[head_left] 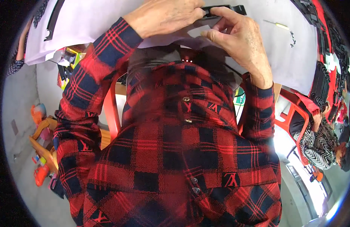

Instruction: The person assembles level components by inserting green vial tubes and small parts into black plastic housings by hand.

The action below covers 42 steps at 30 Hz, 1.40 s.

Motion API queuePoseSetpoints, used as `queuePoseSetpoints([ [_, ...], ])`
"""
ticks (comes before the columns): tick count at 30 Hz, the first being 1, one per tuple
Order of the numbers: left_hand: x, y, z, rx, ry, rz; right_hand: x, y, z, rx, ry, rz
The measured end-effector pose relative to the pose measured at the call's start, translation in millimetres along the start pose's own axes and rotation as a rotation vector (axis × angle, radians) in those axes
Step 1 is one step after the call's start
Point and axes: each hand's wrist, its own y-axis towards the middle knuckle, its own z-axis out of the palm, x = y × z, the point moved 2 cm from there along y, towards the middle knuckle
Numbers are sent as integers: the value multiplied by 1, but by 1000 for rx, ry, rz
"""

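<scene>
At the top of the view, a narrow black plastic part (237, 9) lies between my two hands over the white-covered table (254, 72). My left hand (165, 17) is closed, its fingertips pinching the near end of this part. My right hand (241, 39) is curled, with its index fingertip against the part beside the left fingers. Next to the right thumb shows a small pale flat piece (197, 31); whether the thumb grips it I cannot tell. Farther right on the table lie a thin tool with a yellow handle (282, 26) and several tiny black pieces (293, 39).
A long black strip (54, 20) lies on the table at the left. Black parts are stacked (321, 81) along the right edge by a red strip. Red plastic chairs (296, 117) and a seated person in zigzag clothing (315, 149) are at right. Another person's arm (20, 49) shows far left.
</scene>
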Motion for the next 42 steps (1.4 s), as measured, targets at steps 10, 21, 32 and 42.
queuePoseSetpoints([
  [10, -2, 0, -7, -358, -289, -97, -5, 9, 1, -16, 3, 74],
  [21, -22, -27, 10, -537, -149, -177, -2, 11, 3, -15, 136, 183],
  [32, -18, -25, 26, -496, -47, -170, -10, 5, 6, -20, 332, 241],
  [42, -15, -25, 31, -504, 0, -128, -13, 7, 3, 17, 432, 250],
])
